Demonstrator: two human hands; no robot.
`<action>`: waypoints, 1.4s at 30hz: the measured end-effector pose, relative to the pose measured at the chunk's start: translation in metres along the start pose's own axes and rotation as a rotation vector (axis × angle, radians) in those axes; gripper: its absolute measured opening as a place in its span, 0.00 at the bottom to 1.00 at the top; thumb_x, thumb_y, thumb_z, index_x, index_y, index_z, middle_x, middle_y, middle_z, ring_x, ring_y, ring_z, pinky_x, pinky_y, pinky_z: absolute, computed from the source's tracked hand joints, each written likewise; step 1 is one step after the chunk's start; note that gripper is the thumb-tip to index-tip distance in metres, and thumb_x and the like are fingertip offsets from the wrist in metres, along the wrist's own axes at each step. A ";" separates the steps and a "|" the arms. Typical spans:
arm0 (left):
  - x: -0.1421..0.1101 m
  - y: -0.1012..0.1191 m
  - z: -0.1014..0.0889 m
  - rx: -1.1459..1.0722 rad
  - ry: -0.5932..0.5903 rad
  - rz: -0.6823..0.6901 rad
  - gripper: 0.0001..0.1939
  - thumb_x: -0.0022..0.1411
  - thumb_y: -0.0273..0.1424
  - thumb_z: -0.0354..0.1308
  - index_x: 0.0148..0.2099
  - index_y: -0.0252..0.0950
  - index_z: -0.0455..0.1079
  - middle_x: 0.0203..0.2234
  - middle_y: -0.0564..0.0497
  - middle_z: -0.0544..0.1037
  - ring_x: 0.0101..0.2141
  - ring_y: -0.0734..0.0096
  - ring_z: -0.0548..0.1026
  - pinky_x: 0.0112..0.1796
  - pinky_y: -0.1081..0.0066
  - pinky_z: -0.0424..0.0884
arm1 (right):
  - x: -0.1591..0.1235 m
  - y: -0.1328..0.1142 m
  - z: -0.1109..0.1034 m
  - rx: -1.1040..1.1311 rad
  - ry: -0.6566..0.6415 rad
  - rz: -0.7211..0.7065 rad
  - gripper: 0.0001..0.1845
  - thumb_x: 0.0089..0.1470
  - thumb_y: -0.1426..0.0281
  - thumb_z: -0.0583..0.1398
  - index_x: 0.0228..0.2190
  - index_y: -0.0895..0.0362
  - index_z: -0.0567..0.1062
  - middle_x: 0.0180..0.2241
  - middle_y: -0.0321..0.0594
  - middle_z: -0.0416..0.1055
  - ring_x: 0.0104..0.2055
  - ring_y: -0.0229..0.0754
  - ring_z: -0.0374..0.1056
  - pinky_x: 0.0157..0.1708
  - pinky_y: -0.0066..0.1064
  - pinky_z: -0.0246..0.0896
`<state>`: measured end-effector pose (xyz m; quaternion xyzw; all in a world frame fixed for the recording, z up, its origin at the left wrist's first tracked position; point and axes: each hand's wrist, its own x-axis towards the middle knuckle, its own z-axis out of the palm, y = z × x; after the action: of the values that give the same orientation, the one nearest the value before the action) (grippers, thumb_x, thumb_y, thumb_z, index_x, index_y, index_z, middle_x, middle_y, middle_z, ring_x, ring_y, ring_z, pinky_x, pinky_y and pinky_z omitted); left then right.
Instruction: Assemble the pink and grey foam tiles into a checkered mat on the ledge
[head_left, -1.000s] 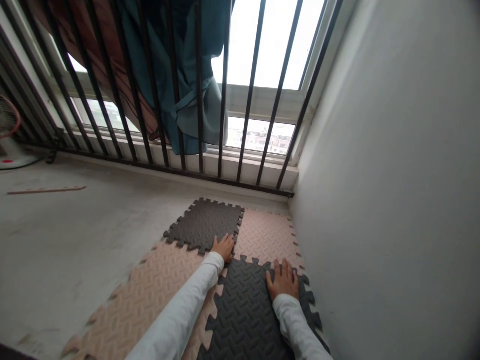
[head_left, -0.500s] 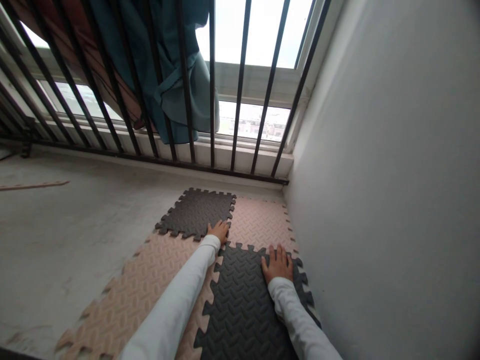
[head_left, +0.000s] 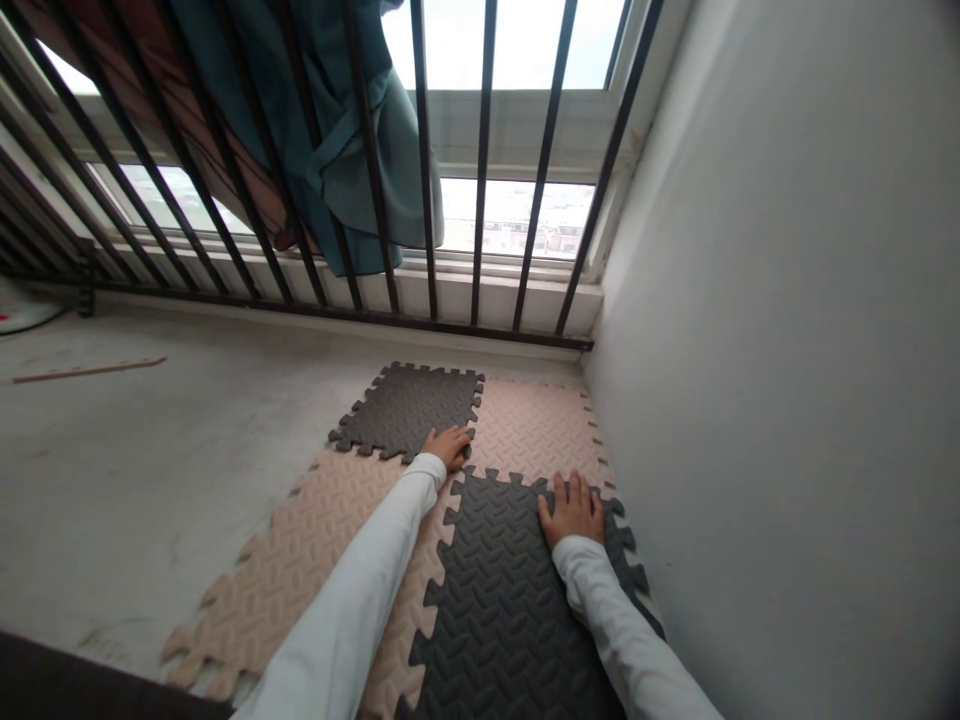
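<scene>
Four interlocking foam floor tiles are avoided as a count here: a dark foam tile (head_left: 409, 405) lies at the far left, a pink foam tile (head_left: 536, 425) beside it by the wall. Nearer me are another pink foam tile (head_left: 322, 530) and a larger-looking black foam tile (head_left: 499, 590). My left hand (head_left: 448, 447) rests, fingers extended, on the far dark tile's near right corner, where the tiles meet. My right hand (head_left: 573, 508) lies flat with spread fingers on the black tile, fingertips at its seam with the far pink tile. My left forearm covers part of the near pink tile.
A white wall (head_left: 780, 380) rises close on the right. Dark railing bars (head_left: 480, 200) stand behind the tiles, before a window and a hanging teal curtain (head_left: 341, 150). A thin pinkish strip (head_left: 90, 370) lies on the grey floor (head_left: 150, 470). A dark edge (head_left: 90, 675) crosses the lower left.
The view has shifted, so the tiles appear slightly farther right and higher. My left hand's fingers have turned a little rightward at the tile corner. My right hand stays flat on the black tile.
</scene>
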<state>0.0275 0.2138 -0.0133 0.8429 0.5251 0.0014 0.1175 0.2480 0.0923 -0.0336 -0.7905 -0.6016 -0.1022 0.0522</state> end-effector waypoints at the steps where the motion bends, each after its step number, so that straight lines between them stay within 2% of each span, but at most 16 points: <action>1: -0.002 -0.001 0.002 -0.009 0.001 0.003 0.20 0.53 0.32 0.44 0.50 0.45 0.57 0.56 0.56 0.55 0.55 0.69 0.50 0.52 0.50 0.47 | 0.000 0.000 0.000 0.004 0.002 -0.005 0.29 0.49 0.59 0.46 0.51 0.59 0.59 0.55 0.51 0.49 0.56 0.48 0.45 0.51 0.42 0.36; 5: -0.010 -0.003 0.012 -0.030 0.045 -0.009 0.24 0.57 0.40 0.37 0.56 0.43 0.49 0.58 0.57 0.46 0.57 0.73 0.43 0.55 0.57 0.41 | 0.000 0.000 0.001 0.005 0.019 -0.007 0.28 0.49 0.60 0.46 0.50 0.59 0.60 0.55 0.51 0.50 0.56 0.48 0.45 0.51 0.42 0.36; 11: -0.008 0.006 0.016 -0.012 0.023 -0.091 0.28 0.57 0.38 0.34 0.60 0.43 0.36 0.59 0.58 0.43 0.57 0.74 0.41 0.55 0.57 0.40 | -0.001 -0.001 0.002 -0.014 0.036 0.002 0.28 0.48 0.61 0.47 0.50 0.58 0.60 0.55 0.50 0.51 0.56 0.47 0.46 0.51 0.42 0.36; 16: -0.002 0.013 0.017 0.010 -0.005 -0.166 0.26 0.58 0.38 0.33 0.59 0.44 0.39 0.59 0.58 0.39 0.58 0.68 0.38 0.53 0.52 0.40 | 0.000 0.001 0.000 -0.014 0.022 -0.012 0.28 0.49 0.60 0.46 0.50 0.59 0.59 0.55 0.50 0.50 0.56 0.47 0.45 0.51 0.42 0.36; 19: -0.007 0.009 0.020 0.006 -0.025 -0.104 0.24 0.59 0.39 0.31 0.59 0.48 0.41 0.59 0.58 0.40 0.58 0.67 0.39 0.53 0.51 0.41 | 0.001 0.001 0.001 -0.020 0.008 -0.006 0.29 0.48 0.60 0.46 0.50 0.59 0.59 0.55 0.50 0.51 0.56 0.47 0.45 0.51 0.42 0.36; 22: -0.024 0.001 0.025 0.027 0.047 -0.080 0.25 0.58 0.43 0.31 0.58 0.51 0.42 0.59 0.58 0.42 0.58 0.64 0.39 0.53 0.52 0.41 | 0.003 0.001 0.005 -0.041 0.018 0.007 0.28 0.48 0.59 0.46 0.50 0.58 0.60 0.55 0.49 0.51 0.56 0.46 0.44 0.51 0.42 0.36; 24: -0.038 -0.005 0.028 0.048 0.140 -0.194 0.28 0.57 0.46 0.34 0.59 0.46 0.42 0.59 0.52 0.41 0.58 0.59 0.38 0.53 0.53 0.40 | 0.004 0.001 0.009 -0.056 0.041 0.010 0.28 0.48 0.59 0.46 0.50 0.58 0.60 0.54 0.48 0.52 0.56 0.45 0.44 0.51 0.42 0.36; 26: -0.049 -0.008 0.029 0.069 0.235 -0.398 0.33 0.55 0.48 0.37 0.59 0.38 0.43 0.59 0.44 0.41 0.57 0.53 0.37 0.53 0.53 0.39 | 0.005 0.002 0.011 -0.067 0.051 0.008 0.28 0.48 0.59 0.46 0.49 0.57 0.61 0.54 0.48 0.52 0.56 0.45 0.45 0.51 0.42 0.37; 29: -0.056 -0.010 0.027 0.087 0.282 -0.596 0.36 0.54 0.48 0.39 0.59 0.32 0.43 0.58 0.37 0.43 0.57 0.49 0.39 0.53 0.54 0.41 | 0.005 0.003 0.012 -0.082 0.053 -0.004 0.28 0.48 0.58 0.46 0.49 0.57 0.61 0.54 0.48 0.53 0.55 0.45 0.45 0.51 0.41 0.38; 31: -0.056 -0.013 0.022 0.080 0.225 -0.610 0.36 0.54 0.47 0.38 0.59 0.29 0.43 0.58 0.36 0.45 0.56 0.49 0.42 0.53 0.56 0.42 | 0.005 0.003 0.011 -0.091 0.056 -0.009 0.28 0.48 0.58 0.46 0.49 0.57 0.61 0.54 0.47 0.53 0.55 0.45 0.46 0.51 0.41 0.38; 34: -0.057 -0.024 0.011 0.067 0.117 -0.553 0.36 0.55 0.46 0.37 0.59 0.25 0.44 0.57 0.35 0.46 0.56 0.52 0.44 0.53 0.58 0.45 | 0.004 0.003 0.009 -0.098 0.053 -0.006 0.28 0.47 0.58 0.46 0.49 0.57 0.61 0.54 0.47 0.53 0.55 0.45 0.46 0.50 0.40 0.38; 36: -0.063 -0.034 0.005 0.069 0.065 -0.444 0.33 0.55 0.45 0.37 0.58 0.30 0.47 0.57 0.37 0.48 0.56 0.54 0.46 0.52 0.59 0.46 | 0.005 0.002 0.008 -0.101 0.052 -0.001 0.28 0.47 0.58 0.46 0.49 0.57 0.61 0.54 0.47 0.53 0.55 0.45 0.46 0.51 0.40 0.38; 38: -0.071 -0.043 0.002 0.077 0.065 -0.386 0.29 0.55 0.46 0.37 0.58 0.42 0.49 0.58 0.43 0.49 0.56 0.55 0.46 0.52 0.55 0.44 | 0.005 0.001 0.008 -0.100 0.040 0.007 0.28 0.47 0.58 0.47 0.49 0.57 0.62 0.53 0.47 0.54 0.55 0.45 0.47 0.50 0.40 0.38; 40: -0.079 -0.049 0.004 0.086 0.134 -0.464 0.27 0.53 0.49 0.38 0.56 0.51 0.51 0.58 0.48 0.47 0.57 0.52 0.43 0.52 0.50 0.39 | 0.005 0.001 0.007 -0.096 0.031 0.012 0.28 0.47 0.59 0.47 0.49 0.57 0.62 0.53 0.47 0.54 0.55 0.44 0.47 0.51 0.40 0.38; 42: -0.084 -0.049 0.009 0.097 0.227 -0.591 0.29 0.51 0.51 0.39 0.55 0.52 0.52 0.58 0.48 0.46 0.57 0.47 0.40 0.52 0.48 0.36 | 0.005 0.001 0.007 -0.091 0.032 0.007 0.28 0.47 0.59 0.47 0.49 0.57 0.61 0.54 0.47 0.54 0.55 0.44 0.46 0.51 0.40 0.38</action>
<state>-0.0528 0.1584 -0.0222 0.6532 0.7562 0.0363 0.0130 0.2505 0.0985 -0.0388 -0.7923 -0.5929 -0.1417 0.0261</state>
